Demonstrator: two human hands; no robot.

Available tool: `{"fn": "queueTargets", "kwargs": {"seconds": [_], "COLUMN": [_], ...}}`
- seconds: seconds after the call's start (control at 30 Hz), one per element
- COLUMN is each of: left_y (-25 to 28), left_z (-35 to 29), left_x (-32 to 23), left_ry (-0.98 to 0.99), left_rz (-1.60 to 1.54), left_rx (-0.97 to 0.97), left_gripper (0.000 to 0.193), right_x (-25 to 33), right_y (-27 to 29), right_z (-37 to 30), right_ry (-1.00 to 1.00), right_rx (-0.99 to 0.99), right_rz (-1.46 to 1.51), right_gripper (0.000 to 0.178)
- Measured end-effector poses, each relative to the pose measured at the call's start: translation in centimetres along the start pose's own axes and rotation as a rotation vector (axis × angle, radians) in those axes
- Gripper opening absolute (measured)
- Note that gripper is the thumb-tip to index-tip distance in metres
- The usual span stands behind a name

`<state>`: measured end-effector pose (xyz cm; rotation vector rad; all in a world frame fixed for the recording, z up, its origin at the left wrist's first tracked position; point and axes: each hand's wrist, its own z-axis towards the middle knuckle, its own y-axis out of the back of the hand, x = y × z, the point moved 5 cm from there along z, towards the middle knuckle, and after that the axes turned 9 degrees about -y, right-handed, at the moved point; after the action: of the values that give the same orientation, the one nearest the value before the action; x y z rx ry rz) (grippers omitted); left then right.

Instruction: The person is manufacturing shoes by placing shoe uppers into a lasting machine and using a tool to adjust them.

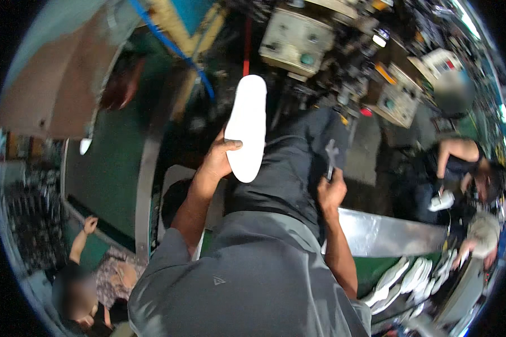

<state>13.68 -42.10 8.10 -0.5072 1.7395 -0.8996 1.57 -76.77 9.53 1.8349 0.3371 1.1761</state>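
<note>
A long white shoe sole (248,121) stands out above my dark trousers, its broad flat face turned up. My left hand (216,159) grips it by the left edge near its lower end, the thumb lying on the flat face. On the right, beside my thigh, my right hand (332,191) is closed around a grey metal hand tool (331,153). The tool's end looks forked and points away from me. Its exact kind is hard to make out, and its lower part is hidden in my fingers.
A green conveyor belt (115,180) with a metal rail runs along the left. Machinery with a control box (295,42) stands ahead. At right are a shiny metal sheet (376,231), several white soles (391,281) and co-workers; another person's hand (90,224) reaches over the belt.
</note>
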Motion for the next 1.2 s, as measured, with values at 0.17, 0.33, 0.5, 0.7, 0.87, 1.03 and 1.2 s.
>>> {"fn": "queueTargets", "kwargs": {"seconds": [0.17, 0.33, 0.5, 0.7, 0.87, 1.03, 1.2], "left_y": [13.6, 24.7, 30.1, 37.7, 29.7, 15.6, -7.0], "left_z": [-6.3, -19.2, -26.3, -28.9, -13.8, -1.4, 9.6], "left_x": [-13.4, -23.4, -22.7, -32.3, -23.7, -14.0, 2.5], "left_ry": [-0.264, 0.086, 0.662, 0.87, 0.443, -0.363, -0.457], "left_rz": [0.423, 1.989, 2.321, 1.762, 2.268, 2.121, 1.54], "left_rx": [-0.548, -1.034, -0.876, -1.111, -0.766, -0.228, 0.232], "left_gripper": [0.107, 0.113, 0.11, 0.041, 0.031, 0.044, 0.042], "right_x": [-0.9, -0.8, -1.5, -4.6, -15.9, -31.4, -39.8], "right_y": [1.1, 0.0, 0.7, 2.2, 6.2, 6.2, 7.8], "right_z": [1.4, 2.8, 4.1, 6.5, 3.2, -3.4, -10.9], "right_ry": [0.039, 0.132, 0.148, 0.014, -0.415, -0.659, -1.031], "right_rx": [0.001, -0.019, -0.023, 0.077, -0.062, -0.179, -0.171], "right_rz": [-0.003, -0.073, -0.132, 0.071, 0.318, 0.039, -0.455], "right_gripper": [0.034, 0.029, 0.031, 0.032, 0.03, 0.055, 0.072]}}
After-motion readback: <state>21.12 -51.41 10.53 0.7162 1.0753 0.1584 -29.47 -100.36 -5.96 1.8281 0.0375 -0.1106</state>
